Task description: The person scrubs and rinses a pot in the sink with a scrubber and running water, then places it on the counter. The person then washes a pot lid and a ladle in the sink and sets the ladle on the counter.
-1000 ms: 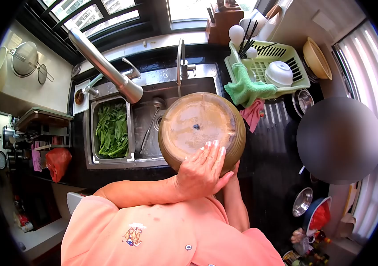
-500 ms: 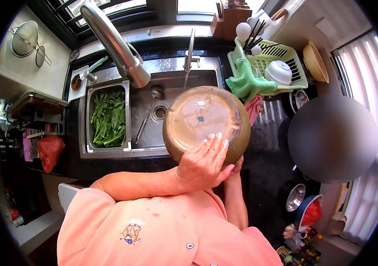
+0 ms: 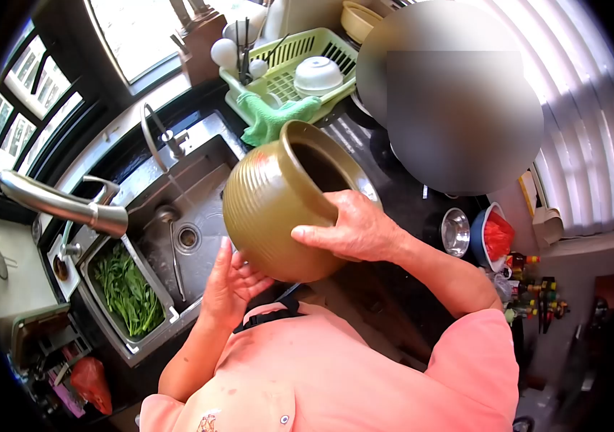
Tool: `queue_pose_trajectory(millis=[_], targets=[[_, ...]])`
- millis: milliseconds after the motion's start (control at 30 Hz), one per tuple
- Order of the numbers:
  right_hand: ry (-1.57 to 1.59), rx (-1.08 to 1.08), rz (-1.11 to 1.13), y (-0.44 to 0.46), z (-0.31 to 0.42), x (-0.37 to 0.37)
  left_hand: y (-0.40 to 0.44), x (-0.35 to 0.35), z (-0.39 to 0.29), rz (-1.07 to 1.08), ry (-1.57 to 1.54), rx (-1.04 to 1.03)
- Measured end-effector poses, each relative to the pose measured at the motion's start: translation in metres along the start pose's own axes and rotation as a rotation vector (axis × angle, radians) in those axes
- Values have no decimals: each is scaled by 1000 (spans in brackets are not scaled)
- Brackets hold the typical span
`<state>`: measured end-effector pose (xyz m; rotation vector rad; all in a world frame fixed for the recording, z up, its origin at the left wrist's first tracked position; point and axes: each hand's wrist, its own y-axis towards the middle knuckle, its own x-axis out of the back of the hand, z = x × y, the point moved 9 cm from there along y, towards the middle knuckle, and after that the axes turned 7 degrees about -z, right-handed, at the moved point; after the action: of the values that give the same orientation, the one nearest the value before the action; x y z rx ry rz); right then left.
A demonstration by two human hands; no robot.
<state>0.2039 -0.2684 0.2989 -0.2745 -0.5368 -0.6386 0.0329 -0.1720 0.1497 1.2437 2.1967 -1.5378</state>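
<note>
A large, glazed olive-brown ceramic pot with ridged walls is held tilted over the right edge of the sink. Its wide mouth faces up and to the right, and the inside is dark. My right hand is closed on the pot's rim, with the thumb along the outer wall. Near the lower left of the pot, my left hand has its palm turned up and its fingers apart; whether the fingertips touch the pot is unclear. A thin stream of water falls from the slim tap behind it.
Leafy greens fill a tray at the sink's left, beside a ladle. A larger faucet arches over them. Behind the pot, a green cloth hangs from a dish rack. A metal bowl stands to the right.
The pot has turned from showing its base to showing its mouth at the right. My left hand has left the base, and my right hand is now on the rim. The view has swung right.
</note>
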Motion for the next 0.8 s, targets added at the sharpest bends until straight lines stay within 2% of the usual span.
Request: queue_pose_trajectory(millis=[100, 233, 467, 800], targets=[[-312, -53, 39, -3, -8, 12, 29, -32, 28, 133, -105, 194], [-423, -127, 15, -5, -48, 26, 74, -74, 50, 299, -159, 338], [-555, -203, 39, 0, -104, 54, 129, -129, 75, 410, -155, 421], [-620, -178, 46, 3, -151, 79, 196, -166, 109, 454, -377, 455]])
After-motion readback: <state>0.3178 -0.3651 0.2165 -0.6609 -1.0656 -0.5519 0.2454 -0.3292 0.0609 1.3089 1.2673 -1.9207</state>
